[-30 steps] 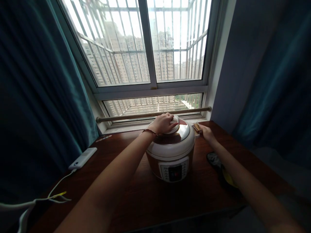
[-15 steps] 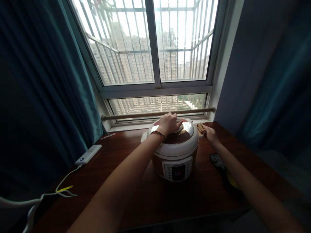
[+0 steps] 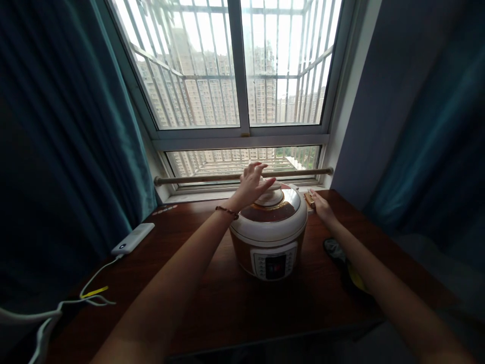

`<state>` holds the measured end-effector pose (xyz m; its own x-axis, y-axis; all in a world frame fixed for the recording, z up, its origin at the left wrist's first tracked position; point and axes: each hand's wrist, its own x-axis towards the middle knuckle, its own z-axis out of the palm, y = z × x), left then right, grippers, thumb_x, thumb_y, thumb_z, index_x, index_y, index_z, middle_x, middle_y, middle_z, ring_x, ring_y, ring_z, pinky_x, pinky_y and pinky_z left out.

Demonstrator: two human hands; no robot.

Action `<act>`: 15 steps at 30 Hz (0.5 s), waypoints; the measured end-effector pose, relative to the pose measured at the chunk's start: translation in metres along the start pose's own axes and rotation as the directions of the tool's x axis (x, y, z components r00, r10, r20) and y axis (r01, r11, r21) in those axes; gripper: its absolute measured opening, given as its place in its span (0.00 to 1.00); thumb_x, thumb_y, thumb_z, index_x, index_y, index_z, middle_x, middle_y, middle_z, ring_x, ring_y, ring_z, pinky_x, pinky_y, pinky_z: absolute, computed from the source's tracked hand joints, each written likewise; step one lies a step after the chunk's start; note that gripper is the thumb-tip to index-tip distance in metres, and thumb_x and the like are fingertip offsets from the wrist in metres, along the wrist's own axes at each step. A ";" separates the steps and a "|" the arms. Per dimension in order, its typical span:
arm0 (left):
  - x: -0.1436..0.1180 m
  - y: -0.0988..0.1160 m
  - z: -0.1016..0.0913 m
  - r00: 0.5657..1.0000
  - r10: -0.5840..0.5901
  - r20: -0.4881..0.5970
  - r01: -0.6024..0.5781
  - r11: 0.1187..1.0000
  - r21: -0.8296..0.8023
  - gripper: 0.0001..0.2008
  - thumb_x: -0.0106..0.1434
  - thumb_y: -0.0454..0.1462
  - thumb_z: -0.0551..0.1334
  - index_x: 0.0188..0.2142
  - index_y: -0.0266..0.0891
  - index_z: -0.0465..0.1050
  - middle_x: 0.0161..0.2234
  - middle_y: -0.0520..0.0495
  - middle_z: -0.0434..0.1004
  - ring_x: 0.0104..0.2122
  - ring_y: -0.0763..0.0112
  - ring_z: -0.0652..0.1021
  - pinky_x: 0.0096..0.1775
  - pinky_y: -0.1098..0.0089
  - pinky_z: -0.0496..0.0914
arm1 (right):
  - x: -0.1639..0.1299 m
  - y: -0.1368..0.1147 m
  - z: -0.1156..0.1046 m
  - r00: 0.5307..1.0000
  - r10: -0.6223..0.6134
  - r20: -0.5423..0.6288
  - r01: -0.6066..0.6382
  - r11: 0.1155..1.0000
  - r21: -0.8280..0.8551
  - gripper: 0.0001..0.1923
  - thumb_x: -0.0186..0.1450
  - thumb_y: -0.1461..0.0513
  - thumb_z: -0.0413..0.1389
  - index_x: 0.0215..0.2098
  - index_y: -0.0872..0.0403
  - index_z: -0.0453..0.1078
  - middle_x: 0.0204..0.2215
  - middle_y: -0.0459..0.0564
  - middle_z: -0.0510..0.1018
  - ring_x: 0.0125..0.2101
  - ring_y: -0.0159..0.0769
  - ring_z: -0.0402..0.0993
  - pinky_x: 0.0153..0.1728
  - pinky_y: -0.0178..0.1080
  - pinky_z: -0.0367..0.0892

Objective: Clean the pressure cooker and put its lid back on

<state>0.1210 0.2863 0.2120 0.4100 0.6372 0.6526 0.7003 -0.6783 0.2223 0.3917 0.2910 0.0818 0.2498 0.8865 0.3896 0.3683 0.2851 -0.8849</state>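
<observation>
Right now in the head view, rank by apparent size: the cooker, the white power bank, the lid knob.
1. Cooker, clearly largest.
2. White power bank.
3. Lid knob, partly hidden by the left hand.
The last two look close, so their order is unsure.

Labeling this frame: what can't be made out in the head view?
- Head view: control panel text on the cooker is too small and dim.
- Right hand: whether it grips the side handle is unclear; the cooker rim hides part of it.
- Dark object on the table: partly behind the right forearm, unidentifiable.
- Left hand is lifted, fingers spread; contact with the lid knob unclear.
</observation>
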 end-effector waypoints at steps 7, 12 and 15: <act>-0.105 -0.048 0.004 0.828 -0.405 -0.388 0.310 0.907 -0.284 0.23 0.64 0.46 0.47 0.54 0.36 0.57 0.54 0.39 0.59 0.56 0.63 0.59 0.57 0.59 0.52 | -0.006 -0.010 -0.001 0.994 -0.091 0.057 0.099 0.983 -0.153 0.33 0.62 0.45 0.39 0.55 0.57 0.60 0.56 0.54 0.61 0.57 0.40 0.54 0.58 0.44 0.46; -0.132 -0.087 0.038 0.814 -0.559 -0.161 0.421 0.757 -0.499 0.27 0.65 0.48 0.40 0.56 0.35 0.57 0.59 0.41 0.54 0.60 0.60 0.52 0.59 0.57 0.45 | -0.006 -0.014 0.006 0.980 -0.184 0.071 0.190 0.979 -0.078 0.28 0.62 0.46 0.43 0.50 0.55 0.66 0.55 0.52 0.64 0.57 0.41 0.54 0.59 0.44 0.45; -0.133 -0.093 0.045 0.831 -0.533 -0.163 0.417 0.788 -0.453 0.27 0.65 0.47 0.40 0.56 0.36 0.58 0.59 0.43 0.55 0.60 0.61 0.51 0.59 0.57 0.45 | -0.001 -0.014 0.008 0.999 -0.034 0.001 0.033 0.988 0.153 0.20 0.62 0.51 0.47 0.45 0.52 0.69 0.50 0.49 0.69 0.54 0.39 0.60 0.56 0.43 0.53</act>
<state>0.0274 0.2814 0.0721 -0.1274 0.8310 0.5414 0.4584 -0.4347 0.7752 0.3791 0.2887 0.0917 0.2366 0.8766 0.4190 0.2352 0.3667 -0.9001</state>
